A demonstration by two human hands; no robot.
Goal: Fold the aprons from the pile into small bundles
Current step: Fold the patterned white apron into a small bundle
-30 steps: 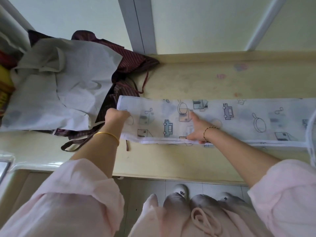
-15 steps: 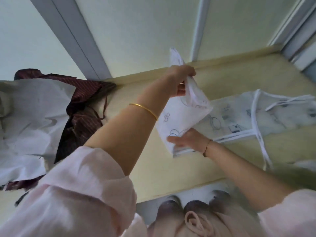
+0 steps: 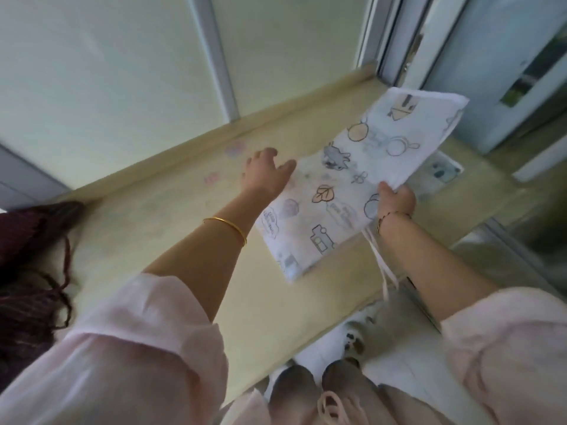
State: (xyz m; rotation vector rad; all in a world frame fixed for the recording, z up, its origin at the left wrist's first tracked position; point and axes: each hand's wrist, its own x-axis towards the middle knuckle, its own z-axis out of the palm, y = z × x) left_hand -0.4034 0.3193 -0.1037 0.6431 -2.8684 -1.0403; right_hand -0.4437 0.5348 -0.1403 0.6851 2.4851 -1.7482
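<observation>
White apron (image 3: 346, 191) between left hand (image 3: 267, 174), right hand (image 3: 395, 200) gripping edge.

This looks like a home, most likely a window bay or balcony corner of a flat. A wide, yellowish stone window sill (image 3: 171, 240) runs below frosted panes (image 3: 107, 72) set in pale grey frames (image 3: 214, 56), and metal sliding frames (image 3: 389, 35) stand at its right end. Faded pink stickers (image 3: 234, 147) mark the sill. The floor (image 3: 319, 354) below is white tile. Household laundry lies about: a printed apron (image 3: 352, 191) with cartoon cars and leaves, and a heap of dark striped cloth (image 3: 24, 240) at the left. The person wears loose pink sleeves (image 3: 138, 348) and drawstring trousers (image 3: 329, 406), which look like house clothes.
</observation>
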